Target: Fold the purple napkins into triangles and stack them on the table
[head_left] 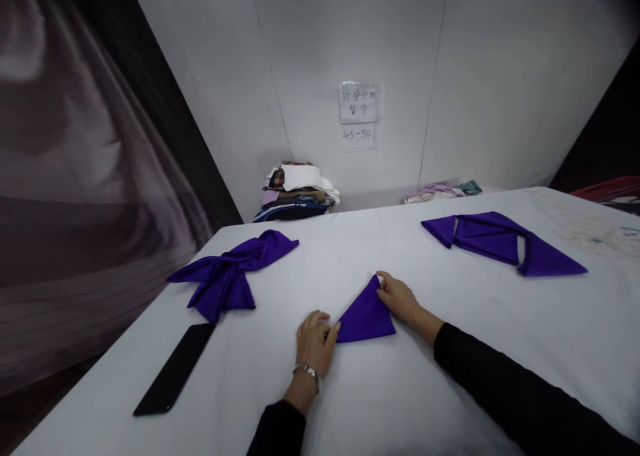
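Observation:
A purple napkin (367,316), folded into a small triangle, lies flat on the white-covered table in front of me. At its left corner is my left hand (315,341), fingers curled and thumb touching the cloth. The fingertips of my right hand (400,299) are closed on the top corner. Whether the left fingers go under the corner is hidden. Another purple napkin (225,269) lies bunched and twisted at the left. To the right, a third purple cloth (490,233) rests in a loosely folded, pointed shape.
A flat black slab (175,369) lies near the left table edge, touching the bunched cloth. Beyond the white table (350,249) stand a stack of folded fabrics (300,193) and a lower heap of cloth (440,191). Handwritten paper sheets (360,103) hang on the wall.

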`<state>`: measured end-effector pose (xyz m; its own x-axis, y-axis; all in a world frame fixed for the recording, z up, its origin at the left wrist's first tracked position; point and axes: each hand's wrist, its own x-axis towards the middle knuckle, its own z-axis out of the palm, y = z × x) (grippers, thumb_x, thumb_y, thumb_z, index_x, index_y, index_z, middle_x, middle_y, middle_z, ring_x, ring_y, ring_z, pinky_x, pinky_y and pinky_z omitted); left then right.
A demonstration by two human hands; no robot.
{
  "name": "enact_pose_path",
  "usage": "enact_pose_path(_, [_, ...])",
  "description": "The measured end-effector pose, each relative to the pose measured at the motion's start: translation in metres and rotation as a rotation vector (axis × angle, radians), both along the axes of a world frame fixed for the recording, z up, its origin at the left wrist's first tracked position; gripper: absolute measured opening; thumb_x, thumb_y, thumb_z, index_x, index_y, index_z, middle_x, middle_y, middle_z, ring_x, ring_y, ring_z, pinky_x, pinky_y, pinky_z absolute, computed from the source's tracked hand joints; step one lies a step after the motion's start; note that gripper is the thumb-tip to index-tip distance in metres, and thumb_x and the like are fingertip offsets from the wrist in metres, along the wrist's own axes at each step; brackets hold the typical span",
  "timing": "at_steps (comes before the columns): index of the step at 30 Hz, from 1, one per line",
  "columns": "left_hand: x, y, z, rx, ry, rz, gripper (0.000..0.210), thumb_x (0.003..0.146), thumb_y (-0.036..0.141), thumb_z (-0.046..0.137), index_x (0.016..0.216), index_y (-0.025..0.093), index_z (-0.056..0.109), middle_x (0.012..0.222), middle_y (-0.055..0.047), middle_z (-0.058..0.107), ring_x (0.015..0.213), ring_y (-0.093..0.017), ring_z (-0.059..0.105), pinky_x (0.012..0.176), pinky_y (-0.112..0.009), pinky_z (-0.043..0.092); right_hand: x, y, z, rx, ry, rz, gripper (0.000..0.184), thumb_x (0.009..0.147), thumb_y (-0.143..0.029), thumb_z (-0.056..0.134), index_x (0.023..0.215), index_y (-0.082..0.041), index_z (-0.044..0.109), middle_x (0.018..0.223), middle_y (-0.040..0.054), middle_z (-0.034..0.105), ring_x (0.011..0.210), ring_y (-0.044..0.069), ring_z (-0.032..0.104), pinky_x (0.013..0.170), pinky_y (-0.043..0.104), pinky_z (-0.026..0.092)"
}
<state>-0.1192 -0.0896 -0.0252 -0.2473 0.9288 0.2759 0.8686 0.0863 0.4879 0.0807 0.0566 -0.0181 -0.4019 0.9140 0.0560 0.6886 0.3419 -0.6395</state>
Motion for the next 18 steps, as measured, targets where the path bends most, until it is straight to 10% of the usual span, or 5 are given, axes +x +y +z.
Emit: enact_pose_path(18, [0.009,-0.02,0.008,0.022,0.025,0.129,0.022,0.08,0.027,0.047,0.062,0.021,0.059,0.099,-0.005,0.062,0.1,-0.022,0.052,0.088,-0.042,0.038,-0.006,0.007,0.007,0.041,-0.189,-0.011,0.02,0.082,-0.022,0.046,0.098,-0.022,0.058,0.081,0.0035,0.065,0.074,0.017,0.056,0.057,0.024,0.03])
